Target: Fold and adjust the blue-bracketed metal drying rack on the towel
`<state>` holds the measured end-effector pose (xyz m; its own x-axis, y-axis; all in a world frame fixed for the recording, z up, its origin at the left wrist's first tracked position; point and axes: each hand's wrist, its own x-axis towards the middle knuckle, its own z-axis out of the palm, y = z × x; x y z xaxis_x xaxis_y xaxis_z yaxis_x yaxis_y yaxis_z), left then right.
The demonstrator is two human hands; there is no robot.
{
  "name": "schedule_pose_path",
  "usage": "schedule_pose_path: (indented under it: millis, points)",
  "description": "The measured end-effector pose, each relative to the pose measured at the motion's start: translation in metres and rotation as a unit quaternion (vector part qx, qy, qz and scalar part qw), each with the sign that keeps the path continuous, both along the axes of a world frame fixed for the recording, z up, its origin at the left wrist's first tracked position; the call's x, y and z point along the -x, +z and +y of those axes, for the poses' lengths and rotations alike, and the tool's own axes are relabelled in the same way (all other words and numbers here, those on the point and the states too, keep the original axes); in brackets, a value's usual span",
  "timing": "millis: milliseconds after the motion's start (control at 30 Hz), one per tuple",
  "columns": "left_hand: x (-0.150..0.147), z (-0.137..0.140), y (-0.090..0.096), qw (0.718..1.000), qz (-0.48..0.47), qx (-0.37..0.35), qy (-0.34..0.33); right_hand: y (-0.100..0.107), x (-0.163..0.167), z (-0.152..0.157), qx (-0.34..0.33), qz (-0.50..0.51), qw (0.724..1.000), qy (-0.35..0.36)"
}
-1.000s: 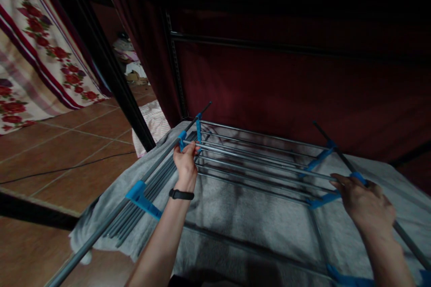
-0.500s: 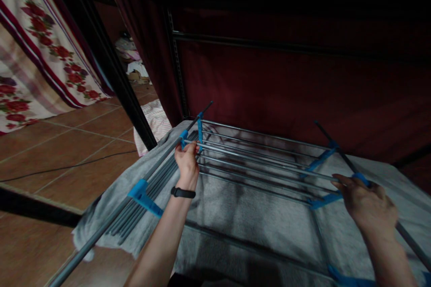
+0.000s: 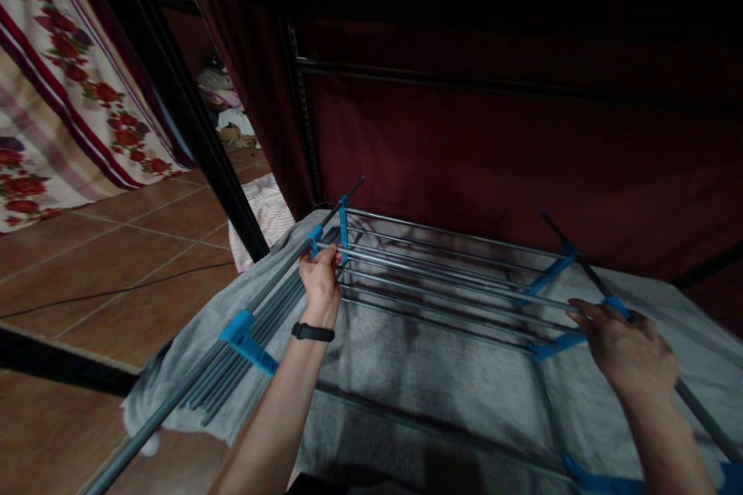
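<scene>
A grey metal tube (image 3: 453, 277) spans between my two hands, across a partly built rack of tubes and blue plastic joints. My left hand (image 3: 319, 278), with a black band on the wrist, pinches its left end beside a blue connector (image 3: 315, 235) on the rack's left pole (image 3: 189, 379). Over on the right, my right hand (image 3: 630, 344) grips the other end, close to another blue connector (image 3: 616, 306). The fingers partly hide that joint, so I cannot tell whether the tube sits in it. Several thinner crossbars (image 3: 441, 309) run beyond and below the tube.
Several loose tubes (image 3: 232, 371) lie bundled on the grey blanket (image 3: 406, 371) under the left pole. A black metal post (image 3: 194, 116) stands at left, with dark red curtain (image 3: 464, 139) behind. A cable (image 3: 116, 291) crosses the tiled floor (image 3: 139, 247).
The view has shifted very slightly. Both hands keep their hold on the tube, and the right hand has moved a little to the left in the picture.
</scene>
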<state>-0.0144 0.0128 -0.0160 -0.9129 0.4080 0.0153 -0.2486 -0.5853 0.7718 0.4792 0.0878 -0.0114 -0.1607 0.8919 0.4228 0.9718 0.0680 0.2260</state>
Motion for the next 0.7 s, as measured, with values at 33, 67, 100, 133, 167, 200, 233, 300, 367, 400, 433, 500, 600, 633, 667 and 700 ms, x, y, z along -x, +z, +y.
schedule_pose_path:
  millis: [33,67,100,133,167,200,233,300,367,400,433,500,600,633,667,700]
  points:
    - [0.000,0.000,0.000,1.000,0.000,-0.001,0.000,-0.001,0.000,0.000,0.000,-0.010,1.000,0.001]
    - [0.000,0.000,0.000,1.000,0.001,-0.002,-0.001,-0.001,-0.001,0.001,0.000,-0.016,1.000,0.002]
    - [0.000,0.000,0.001,1.000,0.001,-0.003,-0.002,-0.001,-0.001,0.001,0.000,-0.015,1.000,0.003]
    - [0.000,-0.001,0.001,1.000,0.003,-0.003,-0.005,-0.001,0.000,0.001,0.001,-0.004,1.000,0.005]
    - [0.001,-0.001,0.001,1.000,0.006,-0.002,-0.008,0.000,0.000,0.001,0.005,0.012,1.000,0.007]
    - [0.001,-0.001,0.002,1.000,0.010,-0.002,-0.010,0.002,0.000,0.001,0.012,0.030,0.999,0.009]
    - [0.001,-0.002,0.002,1.000,0.014,0.000,-0.013,0.005,0.001,0.001,0.019,0.051,0.999,0.006]
    - [0.001,-0.003,0.003,1.000,0.020,0.008,-0.012,0.012,0.003,-0.001,0.027,0.091,0.995,-0.009]
    - [0.002,-0.002,0.004,1.000,0.019,0.017,-0.002,0.020,0.004,-0.002,0.027,0.123,0.991,-0.034]
    - [0.003,-0.002,0.005,1.000,0.018,0.020,0.003,0.024,0.004,-0.002,0.030,0.134,0.990,-0.040]
    - [0.003,-0.001,0.005,1.000,0.017,0.022,0.004,0.027,0.004,-0.001,0.038,0.141,0.988,-0.039]
    - [0.004,0.001,0.006,1.000,0.012,0.028,0.003,0.031,0.002,0.001,0.055,0.151,0.986,-0.046]
    - [0.005,0.003,0.007,0.999,0.006,0.036,0.000,0.035,0.001,0.003,0.075,0.164,0.982,-0.064]
    - [0.005,0.003,0.008,0.999,0.006,0.033,-0.001,0.036,0.001,0.003,0.079,0.169,0.980,-0.067]
    - [0.005,0.003,0.008,1.000,0.009,0.028,-0.004,0.036,0.001,0.002,0.081,0.173,0.979,-0.068]
    - [0.005,0.003,0.007,1.000,0.014,0.025,-0.007,0.037,0.002,0.002,0.082,0.179,0.978,-0.068]
